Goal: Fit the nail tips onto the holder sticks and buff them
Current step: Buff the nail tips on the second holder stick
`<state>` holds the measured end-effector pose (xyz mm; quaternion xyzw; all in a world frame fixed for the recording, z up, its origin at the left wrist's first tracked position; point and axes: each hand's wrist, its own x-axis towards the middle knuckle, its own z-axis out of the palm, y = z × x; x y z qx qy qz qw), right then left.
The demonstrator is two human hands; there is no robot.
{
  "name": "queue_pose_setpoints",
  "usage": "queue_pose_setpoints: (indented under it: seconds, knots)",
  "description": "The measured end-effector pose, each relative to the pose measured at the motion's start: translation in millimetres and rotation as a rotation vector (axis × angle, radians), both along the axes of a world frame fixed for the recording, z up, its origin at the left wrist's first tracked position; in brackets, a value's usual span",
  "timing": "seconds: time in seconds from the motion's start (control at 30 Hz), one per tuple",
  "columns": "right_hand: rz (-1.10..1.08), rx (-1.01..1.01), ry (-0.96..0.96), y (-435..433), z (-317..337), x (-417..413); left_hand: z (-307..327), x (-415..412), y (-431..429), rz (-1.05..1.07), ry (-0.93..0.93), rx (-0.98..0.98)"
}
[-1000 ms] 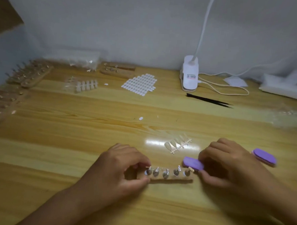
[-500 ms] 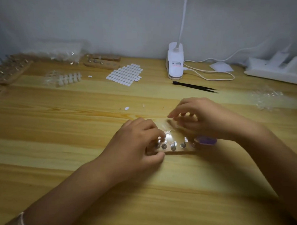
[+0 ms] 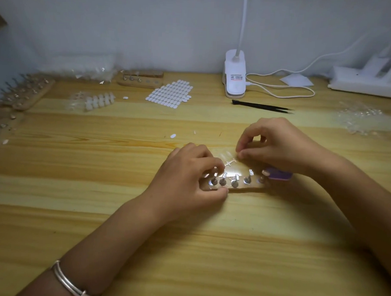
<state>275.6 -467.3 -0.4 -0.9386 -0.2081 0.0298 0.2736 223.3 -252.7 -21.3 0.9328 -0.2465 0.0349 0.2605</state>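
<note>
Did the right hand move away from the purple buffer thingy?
Yes. The right hand left the purple buffer by the wooden holder block and went farther up the table, toward the black tweezers, to the clear nail tips.

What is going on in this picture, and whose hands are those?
The hands belong to a person wearing a camera on their head, so you see what they see, looking down at a wooden table. The left hand steadies a small wooden block with little metal holder sticks standing in it. The right hand pinches at a strip of clear nail tips lying just behind the block. A purple buffer lies beside the block. Farther back are black tweezers, a sheet of white oval stickers and a white clip lamp.
</note>
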Motion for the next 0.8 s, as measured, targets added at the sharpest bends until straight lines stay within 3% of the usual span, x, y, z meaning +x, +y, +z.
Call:
queue_pose_setpoints:
  seconds: [0.23,0.4,0.57,0.8]
  knots:
    - [-0.16,0.053,0.025,-8.9,2.2,4.1,-2.9,-1.3,2.5,0.001,-0.06,0.043]
    - [-0.003,0.455,0.225,1.6,28.1,-14.7,-6.8,-3.3,9.8,-0.008,-0.048,-0.002]
    - [0.158,0.262,0.186,26.6,29.2,-26.6,-10.1,-3.7,15.1,0.099,0.224,-0.504]
    - [0.14,0.177,0.199,34.2,21.4,-25.1,-14.1,-3.8,10.9,0.111,0.213,-0.529]
